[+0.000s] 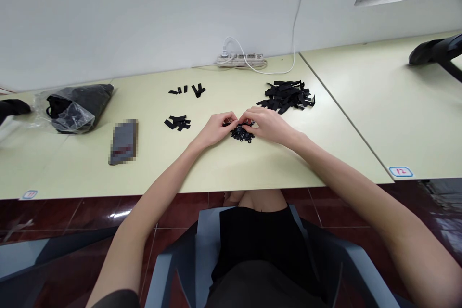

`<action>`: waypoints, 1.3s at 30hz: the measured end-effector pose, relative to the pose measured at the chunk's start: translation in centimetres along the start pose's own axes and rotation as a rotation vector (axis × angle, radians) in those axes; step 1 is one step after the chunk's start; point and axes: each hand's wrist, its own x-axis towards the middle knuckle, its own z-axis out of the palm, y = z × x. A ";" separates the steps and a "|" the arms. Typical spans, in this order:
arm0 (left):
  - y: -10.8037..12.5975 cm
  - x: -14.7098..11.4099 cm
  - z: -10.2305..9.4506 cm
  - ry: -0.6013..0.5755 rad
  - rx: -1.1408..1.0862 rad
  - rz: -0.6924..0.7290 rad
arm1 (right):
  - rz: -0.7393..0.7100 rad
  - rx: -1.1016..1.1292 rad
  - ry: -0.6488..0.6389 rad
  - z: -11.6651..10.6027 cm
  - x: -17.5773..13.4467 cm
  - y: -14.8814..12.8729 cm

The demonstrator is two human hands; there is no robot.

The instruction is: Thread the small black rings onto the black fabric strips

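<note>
My left hand and my right hand meet fingertip to fingertip over a small heap of black ring-shaped pieces. Both are closed in a pinch. A bit of black, apparently a short fabric strip, shows between the fingers; most of it is hidden. Behind my right hand lies a large pile of black fabric strips. Left of my left hand is a smaller cluster of short black strips. Farther back are several loose strips.
A blurred-out grey box-like object lies at left, near a clear plastic bag with black material. A power strip with a white cable sits against the wall. Seams divide the pale table; dark objects stand at both far sides.
</note>
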 end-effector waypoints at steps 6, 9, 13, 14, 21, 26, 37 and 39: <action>-0.1 0.0 0.0 -0.002 0.012 -0.001 | 0.005 0.009 -0.002 -0.1 -0.1 -0.1; -0.2 0.0 0.0 -0.003 0.012 -0.001 | 0.002 0.009 0.001 -0.1 -0.1 -0.1; -0.3 0.1 0.0 -0.001 0.008 0.002 | 0.006 0.005 0.002 -0.1 -0.1 -0.2; -0.3 0.1 0.0 -0.001 0.007 0.003 | 0.008 0.004 0.001 -0.1 -0.1 -0.2; -0.4 0.0 0.1 -0.008 0.012 0.015 | 0.012 -0.005 0.002 -0.1 -0.1 -0.3; -0.4 0.0 0.1 -0.009 0.018 0.018 | 0.022 -0.015 -0.007 -0.1 -0.1 -0.4; -0.1 0.1 0.1 -0.006 0.009 0.018 | 0.004 0.006 -0.005 0.0 0.0 0.0; -0.1 0.1 0.1 -0.006 0.012 0.018 | 0.002 0.004 -0.002 0.1 0.0 0.0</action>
